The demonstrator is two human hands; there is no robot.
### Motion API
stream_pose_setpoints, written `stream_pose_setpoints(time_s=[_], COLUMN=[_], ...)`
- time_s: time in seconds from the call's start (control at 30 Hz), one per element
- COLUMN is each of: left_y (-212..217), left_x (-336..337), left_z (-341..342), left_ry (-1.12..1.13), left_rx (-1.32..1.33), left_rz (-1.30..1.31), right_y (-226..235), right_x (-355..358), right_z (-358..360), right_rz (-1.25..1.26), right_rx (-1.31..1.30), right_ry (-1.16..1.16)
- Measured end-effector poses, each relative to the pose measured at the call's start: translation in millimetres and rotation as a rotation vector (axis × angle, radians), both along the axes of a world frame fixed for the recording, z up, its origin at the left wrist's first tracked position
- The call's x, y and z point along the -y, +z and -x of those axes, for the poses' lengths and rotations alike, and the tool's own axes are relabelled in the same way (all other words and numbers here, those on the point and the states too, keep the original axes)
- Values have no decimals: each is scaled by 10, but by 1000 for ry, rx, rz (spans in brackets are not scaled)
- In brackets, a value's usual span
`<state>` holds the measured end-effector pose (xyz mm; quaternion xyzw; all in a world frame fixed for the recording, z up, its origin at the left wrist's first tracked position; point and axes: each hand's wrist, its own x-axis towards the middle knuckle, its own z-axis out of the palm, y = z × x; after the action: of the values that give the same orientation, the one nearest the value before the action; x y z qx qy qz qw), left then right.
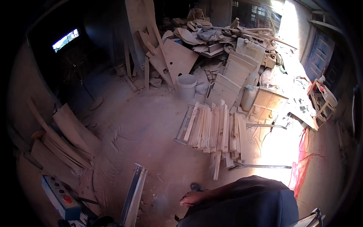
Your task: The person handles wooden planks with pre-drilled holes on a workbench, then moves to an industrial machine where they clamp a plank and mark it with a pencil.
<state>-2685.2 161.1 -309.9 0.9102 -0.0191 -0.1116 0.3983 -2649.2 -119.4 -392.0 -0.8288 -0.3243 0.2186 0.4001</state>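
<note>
My right hand (191, 198), low in the middle, reaches leftward from a dark sleeve (245, 202). Its fingers look bent together, and no object shows in them, though shadow blurs their detail. Just beyond the hand a small dark shape (195, 186), perhaps a shoe tip, touches the dusty floor. My left hand is out of the picture. Farther off and to the right, a pile of pale wooden strips (213, 128) lies across a low metal frame (182, 126); two metal bars (261, 166) stick out on its right.
A control box (62, 198) with a red button and a long metal-edged beam (134, 195) stand at lower left. Curved boards (72, 128) lean behind them. Farther back are a white bucket (186, 86), wooden panels (230, 81) and a heap of cloth and scrap (211, 36).
</note>
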Motion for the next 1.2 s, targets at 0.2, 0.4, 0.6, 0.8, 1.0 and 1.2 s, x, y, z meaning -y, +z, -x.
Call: stream_pose_setpoints(time_s=[0.2, 0.4, 0.6, 0.8, 1.0, 1.2], left_y=[-49, -109, -252, -579, -627, -986], left_x=[782, 1256, 1484, 1672, 1391, 433], left_z=[-1070, -1737, -2547, -3602, -4926, -6304], left_ry=[-213, -371, -540, -727, -779, -797], left_rx=[-91, -190, -262, -339, -263, -154], left_rz=[-57, -92, -131, -132, -130, -297], right_y=[-171, 296, -278, -460, 372, 606], right_x=[994, 1770, 1797, 1690, 1905, 1659], right_z=[-556, -945, -1264, -2149, -3634, -5142], right_rz=[86, 326, 260, 457, 437, 159], right_rx=[57, -151, -88, -135, -70, -55], right_ry=[-94, -377, -514, -427, -593, -700])
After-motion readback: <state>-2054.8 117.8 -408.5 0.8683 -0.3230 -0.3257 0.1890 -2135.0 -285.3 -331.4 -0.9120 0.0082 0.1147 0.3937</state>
